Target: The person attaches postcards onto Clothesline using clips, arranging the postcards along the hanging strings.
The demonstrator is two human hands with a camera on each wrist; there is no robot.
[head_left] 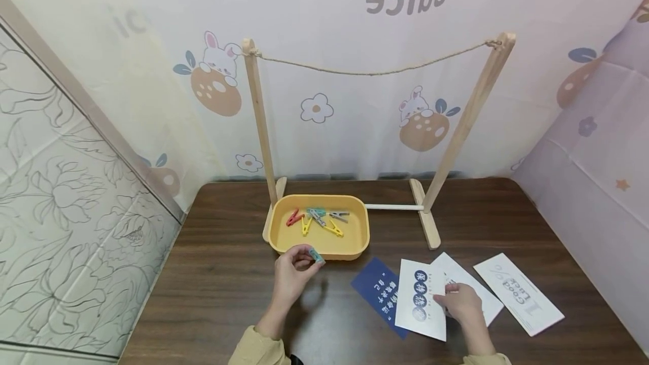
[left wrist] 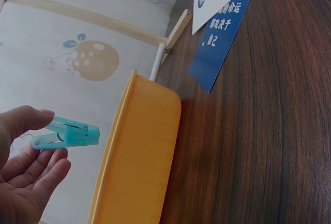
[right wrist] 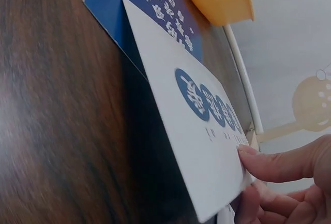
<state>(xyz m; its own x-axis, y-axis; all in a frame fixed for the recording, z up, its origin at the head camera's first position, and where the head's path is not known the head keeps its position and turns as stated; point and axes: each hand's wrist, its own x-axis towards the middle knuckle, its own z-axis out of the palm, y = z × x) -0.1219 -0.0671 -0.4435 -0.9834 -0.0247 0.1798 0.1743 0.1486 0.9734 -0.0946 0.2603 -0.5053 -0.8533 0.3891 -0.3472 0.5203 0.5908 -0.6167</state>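
Note:
Between thumb and fingers, my left hand point(head_left: 294, 273) pinches a teal clothespin point(left wrist: 70, 133), just in front of the yellow basket point(head_left: 318, 249). My right hand point(head_left: 460, 303) grips the edge of a white card with blue circles point(head_left: 413, 297), thumb on its printed face. That card is lifted at a tilt and overlaps a dark blue card point(head_left: 377, 292) with white writing. Behind it, another white card point(head_left: 481, 292) lies partly covered. Several clothespins point(head_left: 316, 217) in red, yellow, grey and teal lie in the basket.
At the far right lies a "Good Luck" card point(head_left: 518, 293). Behind the basket stands a wooden frame, its right post point(head_left: 469, 120) and left post point(head_left: 261, 123) joined by a sagging rope point(head_left: 372, 74). A white rod point(head_left: 392, 207) runs low between the feet. A patterned curtain hangs behind the table.

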